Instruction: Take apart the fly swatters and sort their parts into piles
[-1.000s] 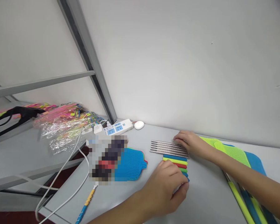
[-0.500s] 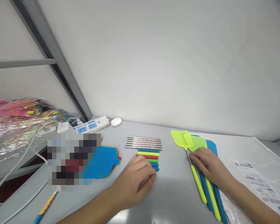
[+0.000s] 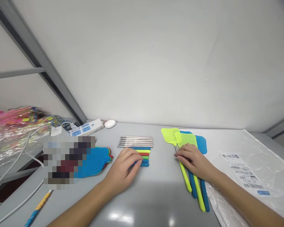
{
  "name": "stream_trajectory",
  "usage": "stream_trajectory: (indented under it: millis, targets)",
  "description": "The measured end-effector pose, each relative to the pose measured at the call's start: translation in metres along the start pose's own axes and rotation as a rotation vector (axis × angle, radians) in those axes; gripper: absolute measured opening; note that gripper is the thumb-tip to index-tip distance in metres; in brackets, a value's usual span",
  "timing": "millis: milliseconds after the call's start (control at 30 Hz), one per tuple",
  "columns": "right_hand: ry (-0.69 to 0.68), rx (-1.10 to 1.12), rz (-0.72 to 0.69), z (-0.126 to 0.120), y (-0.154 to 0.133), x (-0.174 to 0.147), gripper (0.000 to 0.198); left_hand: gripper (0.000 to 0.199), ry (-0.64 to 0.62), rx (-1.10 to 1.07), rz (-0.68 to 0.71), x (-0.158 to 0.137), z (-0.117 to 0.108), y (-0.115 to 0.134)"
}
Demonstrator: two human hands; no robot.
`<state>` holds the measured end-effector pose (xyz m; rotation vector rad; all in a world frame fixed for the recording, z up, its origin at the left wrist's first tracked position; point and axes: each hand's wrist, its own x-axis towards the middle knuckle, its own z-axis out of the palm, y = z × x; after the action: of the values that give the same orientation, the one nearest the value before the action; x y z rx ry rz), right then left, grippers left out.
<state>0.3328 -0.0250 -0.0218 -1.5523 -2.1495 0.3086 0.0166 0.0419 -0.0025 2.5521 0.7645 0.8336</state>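
My left hand [image 3: 126, 168] lies over the left part of a row of coloured handle grips [image 3: 145, 154] in blue, yellow, red and green. Its fingers are loosely bent, with the thumb apart; whether it grips one is hidden. Behind the row lie several metal rods [image 3: 136, 141], side by side. My right hand [image 3: 195, 159] rests across the fly swatters on the right, its fingertips and thumb closed about the metal shaft of a yellow-green fly swatter [image 3: 169, 135]. A second yellow-green fly swatter [image 3: 188, 139] and blue fly swatters [image 3: 201, 144] lie partly under that hand.
Blue swatter heads [image 3: 97, 162] are stacked at left beside a pixelated patch. A power strip [image 3: 88, 127] and a white mouse [image 3: 110, 124] sit by the wall. Cables and a pen-like stick [image 3: 39, 208] lie front left. A plastic bag with a label [image 3: 243, 173] covers the right.
The view has shifted, so everything appears farther left. My left hand has moved a little left and forward, over the handle grips. My right hand stays at the swatters.
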Motion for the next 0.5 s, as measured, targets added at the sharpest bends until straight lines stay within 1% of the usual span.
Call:
stream_trajectory:
  millis: [67,133,200,267,300,333,400,500]
  targets:
    - [-0.003,-0.001,-0.016,-0.002,-0.001,-0.001,0.028,0.019,-0.014,0.054,0.053,-0.002,0.003,0.010]
    - [-0.001,-0.004,-0.032,-0.003,-0.003,-0.003,0.029,0.019,-0.048,0.112,0.146,0.001,0.009,0.025]
    - [0.010,0.001,-0.048,-0.004,-0.003,-0.004,0.029,0.020,-0.094,0.161,0.251,0.011,0.020,0.042]
    - [0.031,0.018,-0.061,-0.003,-0.003,-0.004,0.029,0.026,-0.145,0.213,0.305,0.029,0.035,0.059]
    - [0.037,0.031,-0.067,-0.002,-0.003,-0.005,0.029,0.029,-0.183,0.237,0.295,0.040,0.043,0.068]
    - [0.042,0.048,-0.069,-0.001,-0.002,-0.005,0.028,0.030,-0.228,0.255,0.244,0.051,0.052,0.075]
    - [0.054,0.088,-0.053,0.001,0.001,-0.004,0.028,0.030,-0.363,0.292,0.081,0.073,0.068,0.086]
    - [0.099,0.128,0.001,0.004,0.008,-0.005,0.032,0.029,-0.393,0.315,0.009,0.091,0.085,0.095]
